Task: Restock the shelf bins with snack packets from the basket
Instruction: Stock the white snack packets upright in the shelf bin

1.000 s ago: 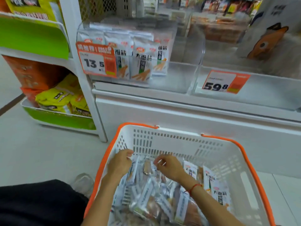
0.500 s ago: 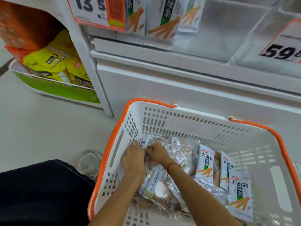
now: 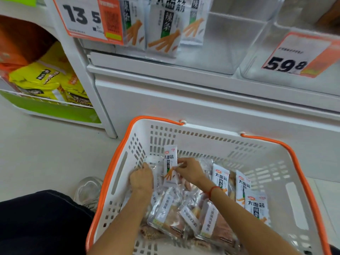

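In the basket (image 3: pixel 117 173), the right hand (image 3: pixel 190 172) pinches one upright snack packet (image 3: pixel 170 165) at its edge while the left hand (image 3: pixel 141 178) grips other clear packets beside it; the packet seems light, soft and slippery.

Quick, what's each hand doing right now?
Left hand: fingers curled on clear packets in the basket.
Right hand: pinching an upright white snack packet.

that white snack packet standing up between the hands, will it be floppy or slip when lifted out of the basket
The upright white packet is thin sealed film, so probably light and bendy. Its glossy surface may slip; the right hand pinches only its edge. It leans on other packets, so it likely topples if released.
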`<state>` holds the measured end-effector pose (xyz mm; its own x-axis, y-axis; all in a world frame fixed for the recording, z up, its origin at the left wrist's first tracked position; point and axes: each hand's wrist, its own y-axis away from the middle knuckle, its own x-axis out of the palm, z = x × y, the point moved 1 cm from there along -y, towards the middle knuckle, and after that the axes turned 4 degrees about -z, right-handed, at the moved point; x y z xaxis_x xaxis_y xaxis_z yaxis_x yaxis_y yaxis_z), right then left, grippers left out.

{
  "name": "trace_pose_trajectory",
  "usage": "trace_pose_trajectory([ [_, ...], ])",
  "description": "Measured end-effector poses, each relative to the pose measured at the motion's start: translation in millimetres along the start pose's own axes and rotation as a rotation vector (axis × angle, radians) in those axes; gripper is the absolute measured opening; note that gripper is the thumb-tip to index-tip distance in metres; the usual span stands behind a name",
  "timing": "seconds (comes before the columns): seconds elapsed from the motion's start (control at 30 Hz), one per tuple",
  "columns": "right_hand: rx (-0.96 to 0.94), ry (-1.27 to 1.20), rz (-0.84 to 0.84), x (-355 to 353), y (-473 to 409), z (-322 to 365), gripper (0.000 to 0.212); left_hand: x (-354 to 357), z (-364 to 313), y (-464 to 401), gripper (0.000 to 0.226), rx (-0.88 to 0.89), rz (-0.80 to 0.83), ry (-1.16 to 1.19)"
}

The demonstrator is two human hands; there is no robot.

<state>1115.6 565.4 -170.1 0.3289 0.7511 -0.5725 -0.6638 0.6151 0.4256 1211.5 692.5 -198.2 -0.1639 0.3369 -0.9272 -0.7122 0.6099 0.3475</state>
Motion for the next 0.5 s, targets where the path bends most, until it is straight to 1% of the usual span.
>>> trace_pose_trajectory([
  [0.07, 0.039, -0.058, -0.023, -16, 9, -3, 0.017, -6, 3, 7, 0.028, -0.020, -0.013, 0.034],
  [0.13, 0.120, -0.211, -0.045, -29, 16, -5, 0.013, -15, 6, 13, 0.014, -0.063, -0.029, 0.121],
  [0.17, 0.169, -0.304, -0.036, -33, 19, -5, 0.016, -21, 9, 14, 0.011, -0.086, -0.047, 0.177],
  [0.23, 0.243, -0.443, -0.019, -39, 24, -5, 0.017, -30, 11, 13, 0.016, -0.105, -0.111, 0.316],
  [0.27, 0.255, -0.473, -0.024, -41, 28, -4, 0.015, -36, 10, 12, 0.019, -0.099, -0.143, 0.429],
  [0.3, 0.251, -0.478, -0.031, -43, 31, -2, 0.013, -42, 7, 13, 0.020, -0.087, -0.140, 0.565],
  [0.37, 0.206, -0.479, -0.054, -44, 42, 3, 0.012, -60, -4, 22, 0.024, -0.036, -0.052, 0.876],
  [0.4, 0.173, -0.479, -0.059, -44, 48, 6, 0.013, -68, -11, 30, 0.023, -0.008, 0.029, 1.017],
  [0.43, 0.139, -0.473, -0.064, -44, 53, 8, 0.014, -75, -17, 39, 0.021, 0.013, 0.142, 1.142],
  [0.5, 0.083, -0.457, -0.081, -46, 63, 12, 0.017, -76, -26, 46, 0.030, 0.024, 0.318, 1.364],
])
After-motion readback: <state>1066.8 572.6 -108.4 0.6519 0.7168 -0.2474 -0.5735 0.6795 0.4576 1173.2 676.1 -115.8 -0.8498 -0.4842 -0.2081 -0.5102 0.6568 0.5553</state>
